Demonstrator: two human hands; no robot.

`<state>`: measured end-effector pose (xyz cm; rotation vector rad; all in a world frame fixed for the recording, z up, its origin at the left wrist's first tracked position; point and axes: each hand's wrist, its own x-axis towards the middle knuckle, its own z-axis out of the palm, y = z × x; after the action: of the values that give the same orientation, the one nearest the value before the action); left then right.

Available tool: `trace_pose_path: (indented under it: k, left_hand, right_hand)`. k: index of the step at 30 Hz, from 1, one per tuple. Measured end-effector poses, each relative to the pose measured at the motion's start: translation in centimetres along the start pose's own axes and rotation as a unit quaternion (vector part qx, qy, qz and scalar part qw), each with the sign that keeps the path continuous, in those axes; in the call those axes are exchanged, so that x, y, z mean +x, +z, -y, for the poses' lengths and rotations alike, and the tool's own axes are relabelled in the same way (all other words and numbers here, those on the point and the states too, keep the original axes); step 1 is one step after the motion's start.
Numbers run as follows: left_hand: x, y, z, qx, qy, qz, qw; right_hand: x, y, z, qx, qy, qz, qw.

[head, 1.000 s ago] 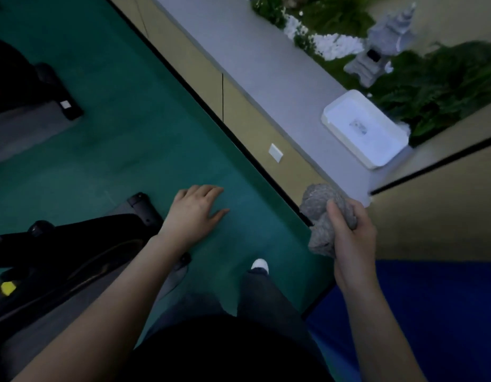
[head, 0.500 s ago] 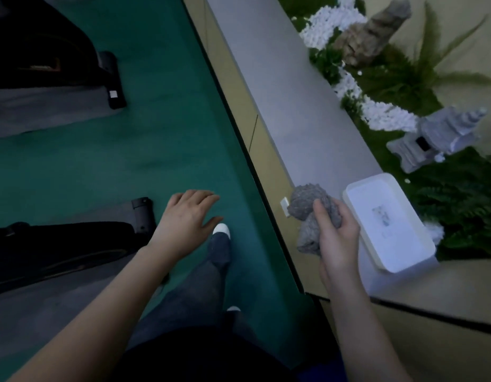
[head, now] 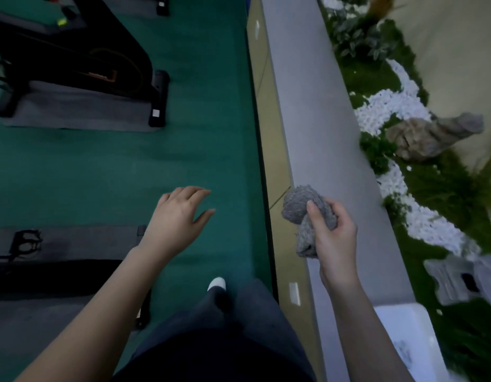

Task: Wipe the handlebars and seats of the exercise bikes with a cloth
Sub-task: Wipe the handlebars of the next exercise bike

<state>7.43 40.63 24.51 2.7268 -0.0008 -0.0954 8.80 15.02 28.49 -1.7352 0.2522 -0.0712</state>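
Observation:
My right hand (head: 335, 238) grips a crumpled grey cloth (head: 305, 209) in front of the grey ledge. Over the green floor, my left hand (head: 178, 216) hangs with fingers spread and nothing in it. A black exercise bike (head: 73, 56) stands on a grey mat at the upper left; only its frame and base show, no seat or handlebars. Another black bike's base (head: 54, 277) lies at the lower left on its own mat, with a pedal (head: 25, 241) visible. Neither hand touches a bike.
A long grey ledge (head: 316, 128) runs up the right side beside the green floor (head: 123, 166). Beyond it lie plants, white pebbles (head: 387, 106), a rock (head: 429, 133) and a stone lantern (head: 464, 279). A white tray (head: 407, 340) rests on the ledge at lower right. My legs and white shoe (head: 216, 283) are below.
The view has swung left along the ledge. The tray slid to the lower right, a second bike came into view at upper left. Both hands keep their poses, cloth still held.

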Motion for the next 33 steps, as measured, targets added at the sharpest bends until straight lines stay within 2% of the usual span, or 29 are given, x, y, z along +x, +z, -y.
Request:
trace_pose_path:
  k: [6,13,21,25,33]
  left_hand:
    - [4.0,-1.7,3.5,-0.017,-0.123,-0.036,0.992]
    - [11.3,-2.8,6.0,-0.014,-0.253,-0.093,0.963]
    - [21.2,-4.8,5.7,-0.005,-0.326,-0.132,0.936]
    - [23.1,-5.7,7.0,0.000,-0.367,-0.138,0.920]
    - [25.2,-7.6,13.7,0.000,-0.456,-0.165,0.874]
  right_hand:
    - [9.2,6.0,1.6,-0.060,-0.040,0.108,0.992]
    - [21.8,13.5,3.5,-0.086,-0.086,0.231,0.965]
    - [36.4,19.5,6.4,-0.094,-0.086,0.304,0.944]
    - [39.2,23.9,7.2,-0.081,-0.083,0.351,0.929]
    - [39.5,36.7,8.8,-0.095,-0.124,0.480,0.863]
